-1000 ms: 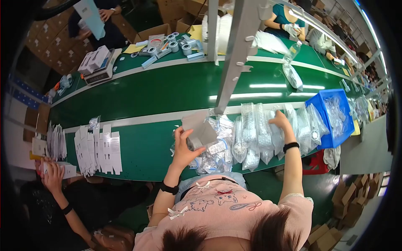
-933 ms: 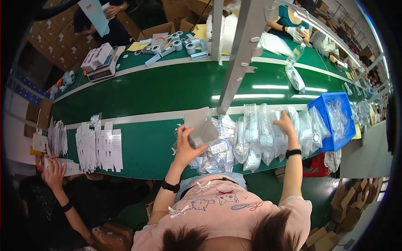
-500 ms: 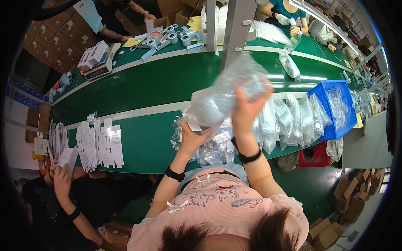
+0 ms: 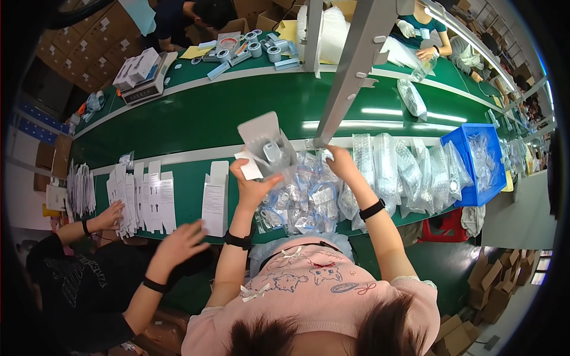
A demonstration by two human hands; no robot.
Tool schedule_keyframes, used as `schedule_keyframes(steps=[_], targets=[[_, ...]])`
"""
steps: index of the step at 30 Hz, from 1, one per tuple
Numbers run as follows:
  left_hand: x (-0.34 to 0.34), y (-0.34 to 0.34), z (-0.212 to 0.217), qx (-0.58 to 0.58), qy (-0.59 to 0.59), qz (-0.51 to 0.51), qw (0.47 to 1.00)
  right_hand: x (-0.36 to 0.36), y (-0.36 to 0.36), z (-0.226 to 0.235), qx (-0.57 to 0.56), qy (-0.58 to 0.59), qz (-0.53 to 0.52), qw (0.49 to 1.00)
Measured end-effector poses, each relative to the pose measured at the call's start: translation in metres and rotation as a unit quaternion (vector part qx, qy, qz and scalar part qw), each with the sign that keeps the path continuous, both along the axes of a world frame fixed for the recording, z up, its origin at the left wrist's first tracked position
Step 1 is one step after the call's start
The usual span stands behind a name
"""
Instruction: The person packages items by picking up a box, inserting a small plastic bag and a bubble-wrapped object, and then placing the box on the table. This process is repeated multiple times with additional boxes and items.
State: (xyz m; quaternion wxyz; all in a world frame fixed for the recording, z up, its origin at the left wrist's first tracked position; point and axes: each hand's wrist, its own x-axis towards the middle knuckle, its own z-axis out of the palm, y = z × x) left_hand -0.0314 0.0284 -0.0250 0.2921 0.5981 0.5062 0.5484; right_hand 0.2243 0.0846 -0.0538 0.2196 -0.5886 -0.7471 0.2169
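White card is gripped by the left hand [image 4: 255, 183]: an open box [image 4: 286, 151] is held between thumb and fingers, its mouth tipped up and its flaps spread. Inside it, a pale wrapped piece [image 4: 273, 152] is partly exposed. The box's long axis is foreshortened and seems to be aimed up toward the camera. Right of this grip, the right hand [image 4: 343, 164] is placed with bent fingers at the far edge of a heap of small clear packets [image 4: 312, 199]; whether one is pinched cannot be told. The box is separated from the right fingertips by a short gap, leftward. Farther right, bubble-wrap bags [image 4: 387, 169] are lined up, long axes pointed away from the body, then a blue bin [image 4: 500, 178]. Left of the grip, a white carton [image 4: 215, 204] is neared by a co-worker's hand [image 4: 180, 242].
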Motion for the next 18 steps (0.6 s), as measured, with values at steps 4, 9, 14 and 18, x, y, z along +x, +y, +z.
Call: schedule_keyframes(steps=[4,9,14,18], targets=[[0.005,-0.005,-0.010,0.036,-0.043,-0.063,0.996,0.006,0.005,-0.055,-0.052,-0.051,0.006,0.997],[-0.008,-0.016,0.030,0.025,0.137,-0.036,0.990,0.004,0.004,-0.018,-0.023,-0.136,0.033,0.990],[-0.008,-0.019,0.046,-0.012,0.123,0.008,0.992,-0.001,-0.011,0.051,0.152,0.066,-0.039,0.985],[-0.006,-0.017,0.056,-0.075,0.092,0.060,0.991,-0.033,-0.036,0.104,0.215,0.278,-0.071,0.933]])
